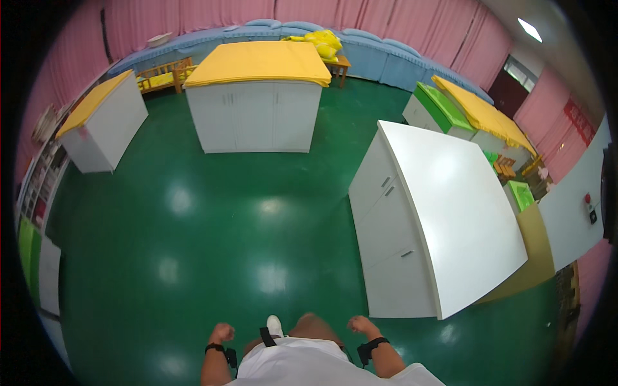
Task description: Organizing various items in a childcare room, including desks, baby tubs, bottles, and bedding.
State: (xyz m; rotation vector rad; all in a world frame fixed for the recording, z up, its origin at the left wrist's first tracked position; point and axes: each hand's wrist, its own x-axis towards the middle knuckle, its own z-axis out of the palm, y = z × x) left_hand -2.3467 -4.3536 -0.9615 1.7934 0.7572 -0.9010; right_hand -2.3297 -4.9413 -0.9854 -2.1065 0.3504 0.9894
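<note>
My left hand (222, 332) hangs at the lower edge with its fingers curled into a loose fist and nothing in it. My right hand (360, 325) is likewise closed and empty, a little to the right of my white-shirted body. Each wrist carries a black strap. One white shoe (275, 325) shows between the hands on the green floor (212, 225). The nearest thing to my right hand is a white cabinet (450, 212) with drawers, just ahead on the right.
A white cabinet with a yellow top (257, 96) stands ahead, another (103, 119) at the left. Green and yellow-topped units (463, 112) line the right. Blue cushioned seating and pink curtains (212, 16) ring the far wall. Shelves (38, 186) stand at the left.
</note>
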